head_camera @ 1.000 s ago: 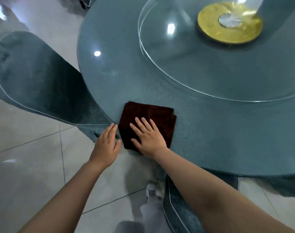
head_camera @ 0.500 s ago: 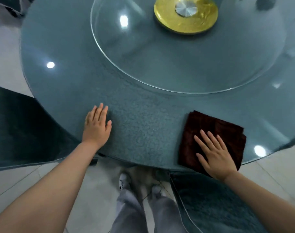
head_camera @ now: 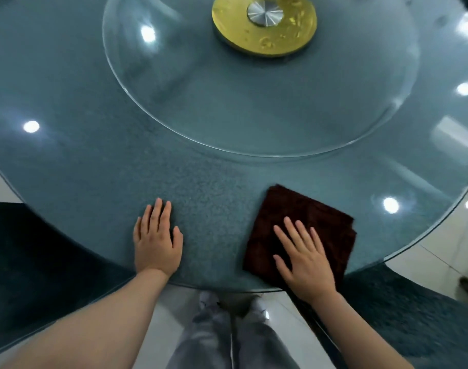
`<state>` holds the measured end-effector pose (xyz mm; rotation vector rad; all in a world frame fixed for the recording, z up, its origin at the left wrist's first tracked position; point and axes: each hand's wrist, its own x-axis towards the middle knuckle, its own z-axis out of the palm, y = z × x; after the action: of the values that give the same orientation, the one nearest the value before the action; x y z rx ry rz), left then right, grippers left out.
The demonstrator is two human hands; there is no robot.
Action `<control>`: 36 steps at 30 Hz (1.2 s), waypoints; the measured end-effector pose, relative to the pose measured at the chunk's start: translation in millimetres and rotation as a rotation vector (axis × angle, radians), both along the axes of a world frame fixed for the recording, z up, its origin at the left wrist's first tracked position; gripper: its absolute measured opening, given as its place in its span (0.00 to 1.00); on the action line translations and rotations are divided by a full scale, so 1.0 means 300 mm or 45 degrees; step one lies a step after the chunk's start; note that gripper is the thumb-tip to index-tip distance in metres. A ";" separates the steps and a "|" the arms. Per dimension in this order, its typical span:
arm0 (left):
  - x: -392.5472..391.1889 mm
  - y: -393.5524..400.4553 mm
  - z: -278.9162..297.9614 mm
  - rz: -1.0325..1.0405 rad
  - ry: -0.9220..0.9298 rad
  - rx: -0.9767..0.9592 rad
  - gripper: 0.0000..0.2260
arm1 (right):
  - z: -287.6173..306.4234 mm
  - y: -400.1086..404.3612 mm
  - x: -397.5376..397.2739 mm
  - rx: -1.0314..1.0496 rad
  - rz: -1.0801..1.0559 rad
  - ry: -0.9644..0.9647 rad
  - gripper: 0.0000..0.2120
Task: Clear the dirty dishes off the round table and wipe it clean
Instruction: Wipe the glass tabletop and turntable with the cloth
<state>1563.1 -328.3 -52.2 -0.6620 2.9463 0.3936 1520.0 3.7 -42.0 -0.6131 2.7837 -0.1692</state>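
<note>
Cloth swept from the left rim to the near right rim: wiping under way, no dishes in view.
Left hand (head_camera: 158, 242) rests flat, fingers straight, on the round table (head_camera: 67, 161); right hand (head_camera: 303, 258), fingers spread, presses the dark red cloth (head_camera: 302, 211). Beyond, a glass turntable (head_camera: 254, 107) with gold hub (head_camera: 265, 22); nothing obstructs.
</note>
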 end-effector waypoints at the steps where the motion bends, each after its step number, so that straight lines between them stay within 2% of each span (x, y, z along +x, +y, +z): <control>1: -0.001 0.001 0.000 0.000 0.011 -0.003 0.28 | 0.006 0.076 -0.002 0.022 -0.155 -0.001 0.30; 4: -0.005 0.000 -0.004 0.005 0.037 -0.003 0.28 | 0.016 0.261 -0.077 0.081 -0.597 0.028 0.31; 6: -0.003 0.000 -0.012 0.011 0.055 -0.012 0.28 | 0.009 0.293 -0.180 0.108 -0.761 0.047 0.33; 9: -0.002 -0.002 -0.018 0.014 0.086 -0.027 0.28 | -0.008 0.195 -0.321 0.090 -0.905 0.068 0.34; 12: -0.004 -0.002 -0.026 0.008 0.110 -0.034 0.28 | -0.033 0.002 -0.368 0.083 -0.779 0.136 0.34; 15: 0.004 0.003 -0.025 0.019 0.122 -0.042 0.28 | -0.042 -0.156 -0.310 0.054 -0.422 0.171 0.32; 17: 0.004 0.004 -0.021 0.021 0.122 -0.053 0.28 | -0.038 -0.147 -0.298 0.024 -0.193 0.122 0.30; 19: 0.000 0.004 -0.018 0.022 0.116 -0.046 0.28 | -0.046 -0.035 -0.345 -0.011 -0.170 0.143 0.30; 20: -0.003 0.003 -0.018 0.020 0.113 -0.044 0.28 | -0.049 0.044 -0.378 -0.009 -0.285 0.185 0.31; 22: -0.002 0.000 -0.019 0.018 0.109 -0.044 0.28 | -0.042 0.219 -0.447 0.014 -0.681 0.219 0.34; 24: -0.001 0.000 -0.019 0.011 0.100 -0.036 0.28 | -0.017 0.356 -0.510 0.046 -1.042 0.166 0.35; 26: -0.001 -0.001 -0.018 0.008 0.092 -0.038 0.28 | 0.000 0.379 -0.571 0.052 -1.283 0.100 0.32; 28: -0.002 -0.003 -0.019 0.007 0.088 -0.039 0.28 | 0.005 0.267 -0.629 0.024 -1.395 0.087 0.30; 29: -0.001 -0.005 -0.020 0.006 0.085 -0.038 0.28 | -0.003 0.177 -0.648 0.007 -1.328 0.100 0.30; 34: 0.001 -0.003 -0.015 0.016 0.059 -0.038 0.28 | -0.029 -0.412 -0.538 -0.035 -0.605 0.131 0.32; 36: 0.002 -0.002 -0.013 0.014 0.055 -0.035 0.28 | -0.025 -0.477 -0.494 -0.033 -0.436 0.068 0.32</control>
<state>1563.7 -328.9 -56.0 -0.6811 2.9955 0.3744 1371.8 -139.6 -49.6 -0.1429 2.9216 -0.2618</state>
